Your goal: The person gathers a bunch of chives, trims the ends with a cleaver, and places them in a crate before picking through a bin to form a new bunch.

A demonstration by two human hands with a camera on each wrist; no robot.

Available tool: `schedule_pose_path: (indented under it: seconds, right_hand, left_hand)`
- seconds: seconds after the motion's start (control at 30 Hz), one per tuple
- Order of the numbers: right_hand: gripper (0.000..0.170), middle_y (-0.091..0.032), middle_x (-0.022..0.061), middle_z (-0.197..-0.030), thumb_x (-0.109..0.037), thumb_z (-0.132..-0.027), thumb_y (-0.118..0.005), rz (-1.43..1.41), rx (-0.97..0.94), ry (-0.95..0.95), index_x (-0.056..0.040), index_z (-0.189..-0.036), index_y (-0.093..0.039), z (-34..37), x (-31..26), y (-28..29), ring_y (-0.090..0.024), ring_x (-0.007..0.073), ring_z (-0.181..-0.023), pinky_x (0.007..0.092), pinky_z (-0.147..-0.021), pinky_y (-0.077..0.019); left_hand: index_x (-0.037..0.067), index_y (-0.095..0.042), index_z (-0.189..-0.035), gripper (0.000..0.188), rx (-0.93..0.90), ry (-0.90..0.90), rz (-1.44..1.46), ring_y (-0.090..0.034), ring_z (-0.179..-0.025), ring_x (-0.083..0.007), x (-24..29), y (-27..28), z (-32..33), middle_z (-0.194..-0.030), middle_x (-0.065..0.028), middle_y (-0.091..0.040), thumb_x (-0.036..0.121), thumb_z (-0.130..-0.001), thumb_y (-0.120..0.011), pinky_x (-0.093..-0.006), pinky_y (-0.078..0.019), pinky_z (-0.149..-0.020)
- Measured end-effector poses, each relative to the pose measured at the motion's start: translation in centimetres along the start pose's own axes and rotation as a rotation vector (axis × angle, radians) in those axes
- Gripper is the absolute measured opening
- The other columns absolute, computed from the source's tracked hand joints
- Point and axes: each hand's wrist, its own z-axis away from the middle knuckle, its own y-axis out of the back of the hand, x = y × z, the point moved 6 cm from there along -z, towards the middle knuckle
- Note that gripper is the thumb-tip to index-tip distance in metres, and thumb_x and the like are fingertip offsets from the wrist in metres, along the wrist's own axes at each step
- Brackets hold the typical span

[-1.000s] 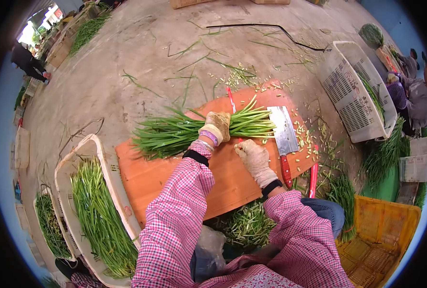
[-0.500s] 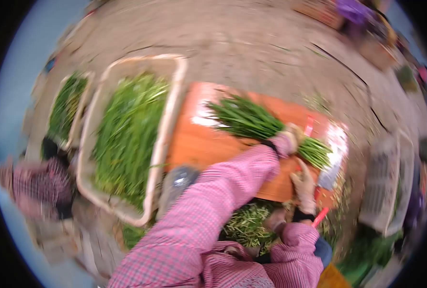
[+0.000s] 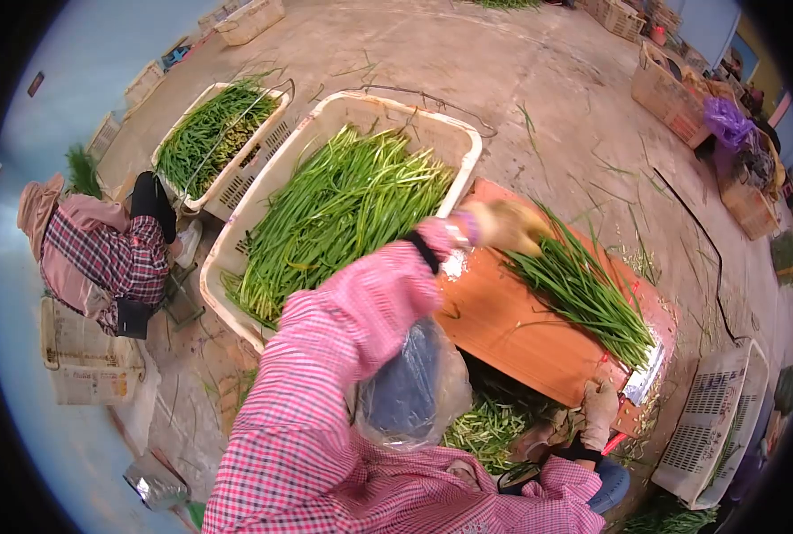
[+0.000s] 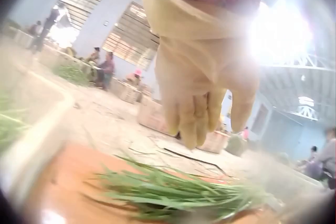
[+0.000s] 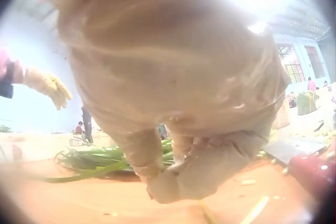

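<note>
The greens lie along the board's far edge. My left hand hangs loosely straight-fingered, empty; my right hand is curled, gripping nothing I can see. I'd gather lightly, keeping stems level.

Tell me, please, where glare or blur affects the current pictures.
Head view: dark, rounded edges, left hand blurred, glare on the orange board; left wrist: white glare beside that hand, greens slightly blurred; right wrist: blown-out light above the right hand.
</note>
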Motion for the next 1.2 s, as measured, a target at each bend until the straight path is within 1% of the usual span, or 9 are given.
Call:
schedule_pose_path:
  seconds: [0.13, 0.3, 0.4, 0.5, 0.83, 0.9, 1.0, 1.1, 1.2]
  right_hand:
    - [0.024, -0.068, 0.016, -0.077, -0.025, -0.082, -0.065, -0.047, -0.025, 0.048, -0.0039, -0.092, -0.069, 1.8, -2.8, -0.8, -0.065, 0.0274, -0.069, 0.0362, -0.065, -0.0494]
    - [0.024, -0.062, 0.0097, -0.066, -0.016, -0.081, -0.066, -0.236, -0.186, 0.098, -0.0051, -0.102, -0.069, 3.7, -9.9, -1.8, -0.058, 0.0163, -0.059, 0.0283, -0.06, -0.0468]
    - [0.024, -0.062, 0.0094, -0.068, -0.015, -0.081, -0.066, -0.285, -0.2, 0.217, -0.0047, -0.103, -0.069, 2.7, -11.5, -2.6, -0.057, 0.0137, -0.061, 0.028, -0.059, -0.0463]
    - [0.027, -0.06, 0.005, -0.07, -0.01, -0.082, -0.065, -0.339, -0.297, 0.143, -0.0042, -0.108, -0.068, 2.4, -14.5, -0.8, -0.055, 0.01, -0.062, 0.0245, -0.059, -0.0449]
    - [0.03, -0.059, 0.0028, -0.072, -0.007, -0.083, -0.063, -0.408, -0.477, 0.196, -0.0042, -0.112, -0.066, 1.0, -19.8, -2.2, -0.054, 0.0083, -0.065, 0.0221, -0.062, -0.0449]
    - [0.03, -0.059, 0.0038, -0.072, -0.007, -0.082, -0.064, -0.359, -0.487, 0.294, -0.0052, -0.112, -0.067, 0.7, -22.0, -2.3, -0.055, 0.009, -0.065, 0.0228, -0.062, -0.0452]
    - [0.03, -0.061, 0.0062, -0.073, -0.007, -0.08, -0.065, -0.272, -0.496, 0.381, -0.0072, -0.11, -0.068, 0.3, -25.0, -2.0, -0.058, 0.0106, -0.066, 0.0244, -0.062, -0.0464]
    - [0.029, -0.062, 0.0078, -0.074, -0.006, -0.08, -0.066, -0.235, -0.49, 0.446, -0.0086, -0.109, -0.068, -0.4, -26.7, -1.6, -0.059, 0.0131, -0.066, 0.0252, -0.063, -0.0472]
    - [0.03, -0.063, 0.009, -0.076, -0.005, -0.08, -0.066, -0.333, -0.537, 0.482, -0.0092, -0.109, -0.068, -1.4, -29.0, -1.3, -0.059, 0.0144, -0.066, 0.0252, -0.063, -0.0476]
  left_hand:
    - [0.006, -0.056, -0.124, 0.052, 0.634, 0.195, -0.342, -0.059, -0.108, -0.0274, -11.5, 7.4, 10.6, -0.121, -0.0138, -0.061, 0.023, -0.077, -0.07, -0.0347, -0.0474, -0.093]
    - [0.003, -0.024, -0.145, 0.097, 0.302, 0.878, -0.745, -0.036, -0.133, -0.0266, -24.7, 7.9, 15.9, -0.142, -0.0144, -0.041, 0.056, -0.075, -0.066, -0.0365, -0.0247, -0.111]
    - [0.006, -0.046, -0.131, 0.08, -0.004, 1.175, -0.712, -0.058, -0.113, -0.0246, -29.2, 7.5, 16.0, -0.119, -0.0112, -0.061, 0.059, -0.074, -0.064, -0.0384, -0.0437, -0.094]
    - [0.012, -0.065, -0.11, 0.049, 0.115, 1.075, -0.728, -0.063, -0.105, -0.0251, -29.4, 8.9, 16.1, -0.112, -0.0125, -0.065, 0.051, -0.081, -0.057, -0.0373, -0.0479, -0.088]
    - [0.015, -0.071, -0.096, 0.033, 0.4, 0.995, -0.444, -0.062, -0.1, -0.0295, -25.6, 11.5, 14.5, -0.108, -0.0148, -0.064, 0.041, -0.079, -0.06, -0.0388, -0.049, -0.085]
    - [0.007, -0.067, -0.1, 0.036, 0.728, 0.808, -0.292, -0.062, -0.098, -0.0331, -30.1, 7.6, 12.3, -0.105, -0.0181, -0.064, 0.037, -0.082, -0.062, -0.0405, -0.0497, -0.086]
    - [-0.001, -0.036, -0.139, 0.098, 0.671, 0.803, -0.502, -0.043, -0.124, -0.0366, -32.5, 3.4, 9.1, -0.133, -0.0258, -0.044, 0.056, -0.069, -0.073, -0.0422, -0.0394, -0.1]
    - [-0.002, -0.01, -0.147, 0.144, 0.052, 1.233, -0.635, -0.032, -0.132, -0.0332, -31.0, 2.9, 7.3, -0.142, -0.0215, -0.035, 0.078, -0.044, -0.072, -0.0474, -0.0317, -0.103]
    - [-0.001, -0.021, -0.145, 0.108, -0.094, 1.362, -0.84, -0.046, -0.117, -0.0313, -33.6, 0.9, 5.4, -0.14, -0.0175, -0.039, 0.062, -0.067, -0.06, -0.051, -0.0384, -0.088]
